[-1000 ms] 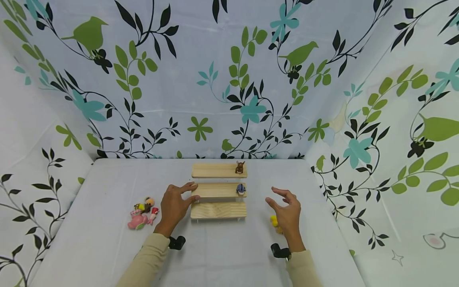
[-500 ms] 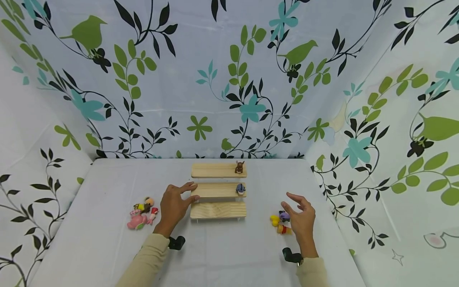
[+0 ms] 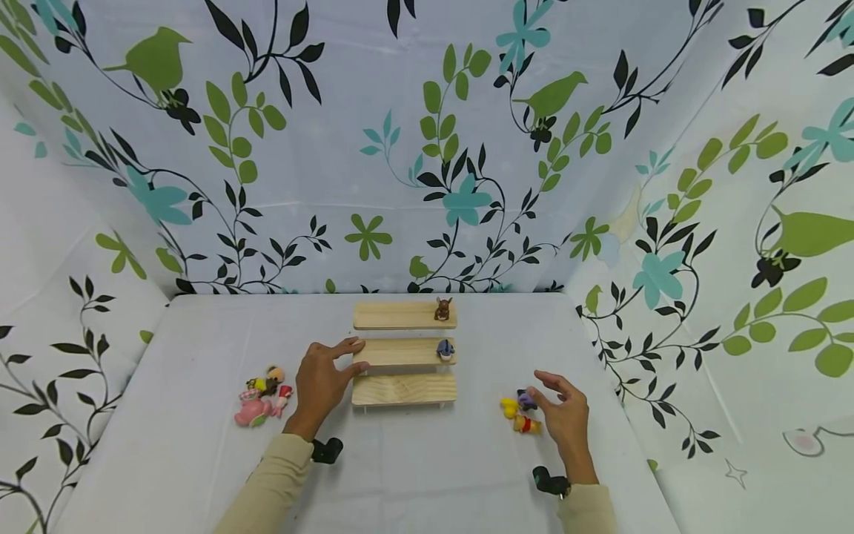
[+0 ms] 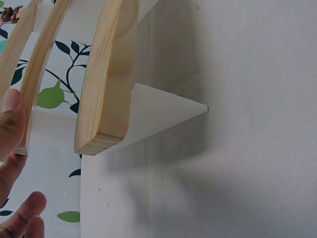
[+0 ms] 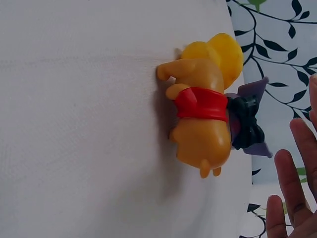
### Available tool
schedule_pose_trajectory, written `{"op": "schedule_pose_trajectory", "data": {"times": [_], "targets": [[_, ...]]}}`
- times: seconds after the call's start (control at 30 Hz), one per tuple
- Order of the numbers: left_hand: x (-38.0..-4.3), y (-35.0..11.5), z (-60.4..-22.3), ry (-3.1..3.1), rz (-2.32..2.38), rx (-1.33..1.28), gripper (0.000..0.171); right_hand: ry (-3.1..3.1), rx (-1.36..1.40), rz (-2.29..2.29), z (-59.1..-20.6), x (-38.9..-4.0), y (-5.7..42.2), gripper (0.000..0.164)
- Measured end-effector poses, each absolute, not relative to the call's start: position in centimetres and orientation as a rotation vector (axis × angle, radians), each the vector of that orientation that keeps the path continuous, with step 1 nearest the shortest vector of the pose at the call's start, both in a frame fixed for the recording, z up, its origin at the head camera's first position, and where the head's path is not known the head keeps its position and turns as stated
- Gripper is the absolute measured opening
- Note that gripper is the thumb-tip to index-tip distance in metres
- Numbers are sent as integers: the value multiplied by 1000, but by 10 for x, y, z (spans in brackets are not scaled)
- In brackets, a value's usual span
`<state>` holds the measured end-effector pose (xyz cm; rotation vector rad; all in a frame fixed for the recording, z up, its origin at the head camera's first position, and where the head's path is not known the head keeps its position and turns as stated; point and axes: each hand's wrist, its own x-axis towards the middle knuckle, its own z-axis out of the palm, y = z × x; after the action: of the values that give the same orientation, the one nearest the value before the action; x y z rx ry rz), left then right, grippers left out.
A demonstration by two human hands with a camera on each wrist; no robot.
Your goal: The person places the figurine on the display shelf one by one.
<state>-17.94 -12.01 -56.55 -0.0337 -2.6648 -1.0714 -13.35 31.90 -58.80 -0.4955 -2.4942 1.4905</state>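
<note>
My left hand (image 3: 320, 386) pinches the left end of the middle board of a three-tier wooden shelf (image 3: 394, 389); the left wrist view shows the thumb on that board (image 4: 40, 59). My right hand (image 3: 565, 419) hovers with fingers spread beside several small figurines, holding nothing. Among them a bear figurine in a red shirt (image 5: 202, 111) lies on its side. A yellow figurine (image 5: 223, 57) and a purple figurine with a dark bow (image 5: 247, 119) lie behind it. In the head view, the right thumb is close to the purple one; contact cannot be told.
A brown figurine (image 3: 442, 309) stands at the top board's right end, a blue-grey figurine (image 3: 445, 349) on the middle board's right end. Left of the left hand lies a cluster of toys with a pink figurine (image 3: 252, 408). A patterned curtain (image 3: 320, 148) hangs behind the white table (image 3: 414, 475).
My right hand has moved right and slightly toward the near side, uncovering the bear and purple figurines. The left hand has stayed on the shelf.
</note>
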Motion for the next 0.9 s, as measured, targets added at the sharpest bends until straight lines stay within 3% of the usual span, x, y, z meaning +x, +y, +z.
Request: {"op": "schedule_pose_trajectory", "data": {"times": [0.9], "targets": [[-179, -121, -563, -2696, -1062, -38, 51, -2524, -668, 1316, -600, -129, 327, 23]]}}
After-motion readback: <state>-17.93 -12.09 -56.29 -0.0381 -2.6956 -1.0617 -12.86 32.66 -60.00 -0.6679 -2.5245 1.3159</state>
